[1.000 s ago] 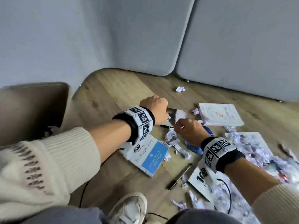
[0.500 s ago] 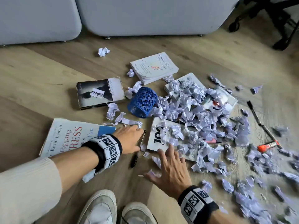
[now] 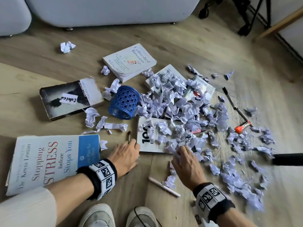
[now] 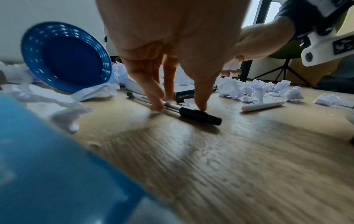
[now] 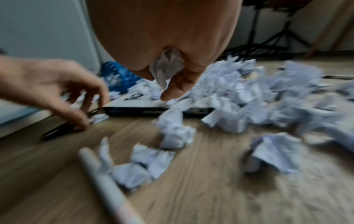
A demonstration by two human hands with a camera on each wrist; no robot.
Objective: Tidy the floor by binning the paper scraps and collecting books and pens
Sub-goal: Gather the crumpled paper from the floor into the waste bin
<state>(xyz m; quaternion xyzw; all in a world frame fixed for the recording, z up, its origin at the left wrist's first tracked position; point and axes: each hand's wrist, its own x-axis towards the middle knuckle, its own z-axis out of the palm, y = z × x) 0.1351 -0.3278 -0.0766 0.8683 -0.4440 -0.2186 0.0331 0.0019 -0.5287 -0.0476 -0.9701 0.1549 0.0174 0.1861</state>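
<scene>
My left hand [image 3: 133,145] is down on the wood floor beside the "100" book [image 3: 146,145]. Its thumb and fingers pinch a black pen [image 4: 199,116] that lies on the boards. My right hand [image 3: 180,150] hovers over the near edge of the crumpled paper scraps [image 3: 180,104], its fingers curled round one scrap [image 5: 166,65]. A blue mesh cup [image 3: 124,102] lies on its side left of the pile. Around it lie the "Stopping Stress" book [image 3: 49,161], a dark book [image 3: 70,99] and a white book [image 3: 129,61]. A white pen [image 3: 164,186] lies near my right wrist.
Another book [image 3: 165,72] sits half buried under the scraps. A black pen [image 3: 232,102] and an orange marker [image 3: 242,127] lie at the right. A grey sofa [image 3: 114,10] lines the back, with tripod legs [image 3: 250,18] at the top right. My shoes [image 3: 98,215] are at the bottom.
Both hands came from the dark book toward me. My right hand, spread flat over the scraps half a second ago, now curls round one. The left hand stays on the black pen.
</scene>
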